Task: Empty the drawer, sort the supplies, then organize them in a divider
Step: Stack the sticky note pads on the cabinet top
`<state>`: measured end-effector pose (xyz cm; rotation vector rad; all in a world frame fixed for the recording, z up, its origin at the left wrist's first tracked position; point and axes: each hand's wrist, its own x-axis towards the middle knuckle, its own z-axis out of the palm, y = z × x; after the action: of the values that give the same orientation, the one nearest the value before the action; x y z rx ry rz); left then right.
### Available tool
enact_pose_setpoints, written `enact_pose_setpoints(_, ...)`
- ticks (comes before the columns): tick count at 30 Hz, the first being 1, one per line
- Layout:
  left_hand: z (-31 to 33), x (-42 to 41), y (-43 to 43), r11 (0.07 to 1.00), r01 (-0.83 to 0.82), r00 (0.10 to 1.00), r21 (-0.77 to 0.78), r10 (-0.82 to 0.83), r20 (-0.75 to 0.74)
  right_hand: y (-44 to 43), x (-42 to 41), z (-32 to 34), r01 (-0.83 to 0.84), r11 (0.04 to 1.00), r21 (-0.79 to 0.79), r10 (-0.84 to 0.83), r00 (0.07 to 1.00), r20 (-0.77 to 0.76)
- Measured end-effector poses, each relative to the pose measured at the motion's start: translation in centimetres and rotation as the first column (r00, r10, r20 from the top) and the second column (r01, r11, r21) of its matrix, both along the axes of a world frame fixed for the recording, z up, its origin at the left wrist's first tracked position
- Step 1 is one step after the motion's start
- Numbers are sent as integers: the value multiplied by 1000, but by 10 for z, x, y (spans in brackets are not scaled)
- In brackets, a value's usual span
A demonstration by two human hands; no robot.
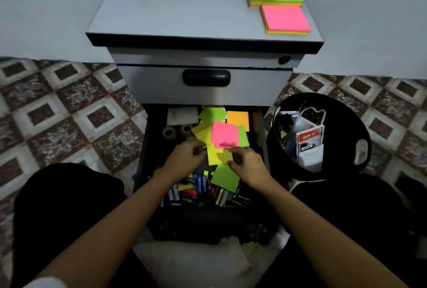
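Left hand (187,159) and right hand (246,164) each pinch opposite edges of a flat yellow paper note (217,157); beyond them, bright square notes (225,134) overlap in the dark drawer (144,149).

Open drawer (153,156): the left hand (184,158) and right hand (247,162) pinch opposite edges of a yellow sticky note (217,157) over the drawer's centre. A pink sticky note (225,134) lies toward the drawer's rear. A green sticky note (225,178) lies toward its front, over loose batteries (201,182). A black bin (342,102) stands just right of the drawer.
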<state>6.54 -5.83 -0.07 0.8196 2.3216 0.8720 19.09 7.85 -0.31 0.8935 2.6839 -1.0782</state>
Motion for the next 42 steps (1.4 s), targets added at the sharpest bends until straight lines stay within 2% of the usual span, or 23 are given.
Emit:
enact_pose_setpoints(3,-20,6,5,998,-5,997,-70,10,77,2,-6,-26,-36,999,-21,38,989,142)
enact_pose_setpoints(9,-51,8,13,989,-60,973,-137,89,211,-4,-8,-61,-95,992,78,62,936,347)
enact_pose_setpoints(13,-63,5,19,975,-140,935,-171,187,301,-5,-6,-70,-162,969,187,81,922,379)
enact_pose_setpoints(16,-67,5,26,958,-232,871,-168,281,403,-5,-8,-73,-161,966,203,75,924,374)
enact_pose_setpoints(19,-69,4,36,909,-375,747,-180,412,521,-2,-10,-75,-138,978,154,69,921,383)
enact_pose_setpoints(22,-71,3,43,866,-445,648,-228,488,586,-1,-11,-76,-82,992,95,43,932,360)
enact_pose_setpoints(26,-74,2,52,831,-497,559,-252,528,640,2,-18,-74,120,989,-88,-91,954,286)
enact_pose_setpoints(29,-73,0,54,842,-485,568,-238,509,647,11,-23,-70,232,956,-179,-166,933,320)
enact_pose_setpoints(32,-72,-4,49,856,-468,587,-222,488,646,18,-24,-61,292,911,-292,-174,913,369)
enact_pose_setpoints(36,-74,-13,38,835,-492,552,-245,517,654,26,-22,-36,158,937,-310,-27,922,387)
enact_pose_setpoints(38,-75,-14,31,846,-466,554,-261,508,659,31,-20,-28,150,936,-317,-28,932,360)
enact_pose_setpoints(40,-73,-12,25,856,-454,546,-248,487,682,35,-20,-27,263,886,-381,-154,944,293)
enact_pose_setpoints(42,-71,-7,19,856,-469,490,-214,455,744,35,-20,-32,409,787,-462,-342,913,224)
